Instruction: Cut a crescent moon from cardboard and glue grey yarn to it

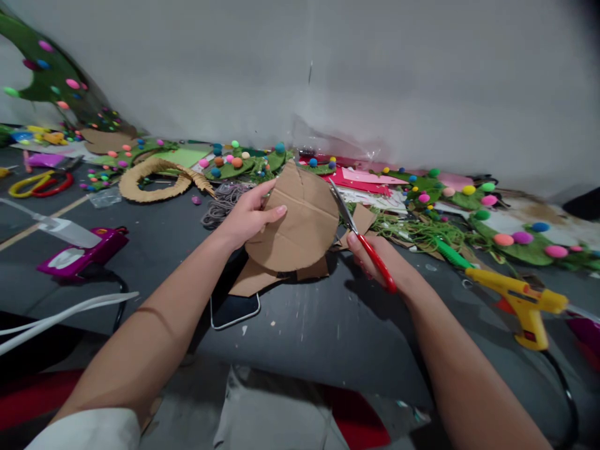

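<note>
A brown cardboard piece (304, 219), rounded below with a pointed top, is gripped along its left side by my left hand (253, 215), thumb on the front face. My right hand (370, 253) holds red-handled scissors (372, 250), whose blades point up and left beside the cardboard's right edge. Below the held piece, cardboard scraps (255, 278) lie on the dark table (300, 331), partly over a phone (234, 309).
A purple glue gun (87, 250) and yellow-and-red-handled scissors (42, 183) lie left. A cardboard ring (154, 180), grey cord (225, 203) and green pom-pom pieces (525, 247) line the back. At right is a yellow glue gun (520, 300) with a black cable.
</note>
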Demonstrator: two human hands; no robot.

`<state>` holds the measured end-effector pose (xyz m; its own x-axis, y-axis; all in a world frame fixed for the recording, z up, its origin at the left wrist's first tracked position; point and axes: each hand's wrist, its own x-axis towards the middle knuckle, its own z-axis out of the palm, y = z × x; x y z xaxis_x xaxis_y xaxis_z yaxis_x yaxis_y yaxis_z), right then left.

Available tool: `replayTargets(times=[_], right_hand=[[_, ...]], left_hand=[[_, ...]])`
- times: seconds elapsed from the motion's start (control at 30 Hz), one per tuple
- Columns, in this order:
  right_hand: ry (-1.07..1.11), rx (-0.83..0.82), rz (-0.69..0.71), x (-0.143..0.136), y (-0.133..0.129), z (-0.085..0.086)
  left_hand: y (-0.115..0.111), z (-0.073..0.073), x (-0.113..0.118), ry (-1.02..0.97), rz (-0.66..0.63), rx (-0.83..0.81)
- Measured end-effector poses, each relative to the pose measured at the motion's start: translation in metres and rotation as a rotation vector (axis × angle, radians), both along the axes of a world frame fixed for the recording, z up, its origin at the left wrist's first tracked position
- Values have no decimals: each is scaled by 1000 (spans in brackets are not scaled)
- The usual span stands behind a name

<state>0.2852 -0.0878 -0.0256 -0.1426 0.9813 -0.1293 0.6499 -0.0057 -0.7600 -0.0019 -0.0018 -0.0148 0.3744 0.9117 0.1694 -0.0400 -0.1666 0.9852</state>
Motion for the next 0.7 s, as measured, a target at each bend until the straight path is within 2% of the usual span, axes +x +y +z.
replayTargets(times=[0.23, 0.4, 0.7], right_hand=[[-56, -13, -27, -1, 0, 0], [-79, -34, -95, -2, 0, 1], [-58, 24, -157, -6, 1, 2]], left_hand=[[-2, 0, 2, 4, -31, 10], [-1, 1, 2, 6, -51, 26], [0, 1, 0, -7, -50, 1]])
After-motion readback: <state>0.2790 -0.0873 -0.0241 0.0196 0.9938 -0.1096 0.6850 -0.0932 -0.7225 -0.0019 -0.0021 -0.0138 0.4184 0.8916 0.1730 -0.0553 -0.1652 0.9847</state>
